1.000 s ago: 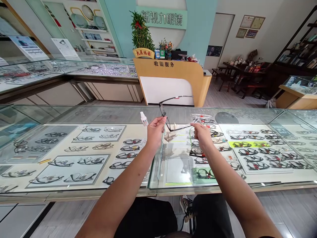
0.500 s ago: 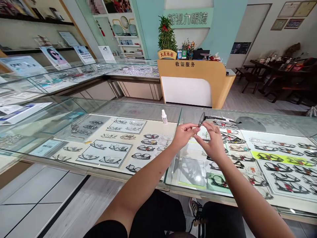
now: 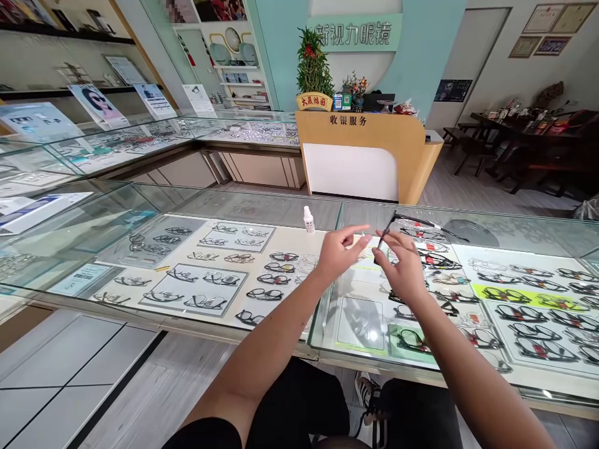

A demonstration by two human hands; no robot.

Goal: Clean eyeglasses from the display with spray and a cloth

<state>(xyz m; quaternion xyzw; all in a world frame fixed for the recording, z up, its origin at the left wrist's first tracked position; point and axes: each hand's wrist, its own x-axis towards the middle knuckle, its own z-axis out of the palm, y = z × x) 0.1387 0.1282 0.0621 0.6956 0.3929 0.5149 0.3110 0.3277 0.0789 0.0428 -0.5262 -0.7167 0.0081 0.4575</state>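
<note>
My right hand (image 3: 403, 265) grips a pair of dark-framed eyeglasses (image 3: 384, 236) by the front, between thumb and fingers. One temple arm of the glasses stretches out to the right above the glass counter. Just left of them is my left hand (image 3: 340, 254), apart from the frame, its thumb and index finger extended with a gap between them. A tiny pale spot shows at that gap, too small to make out. Beyond my left hand, a small white bottle (image 3: 309, 220) stands upright on the counter top.
Below my hands runs a glass display counter (image 3: 322, 340) holding several rows of eyeglasses (image 3: 510, 295). Opposite stands a wooden cashier desk (image 3: 365, 134) with a potted plant (image 3: 314, 68) on it. More glass cases (image 3: 154, 146) extend along the left.
My left hand has come away from the eyeglasses, moving slightly left. The glasses, now only in my right hand, have turned so that the frame front tilts and the temple reaches farther right.
</note>
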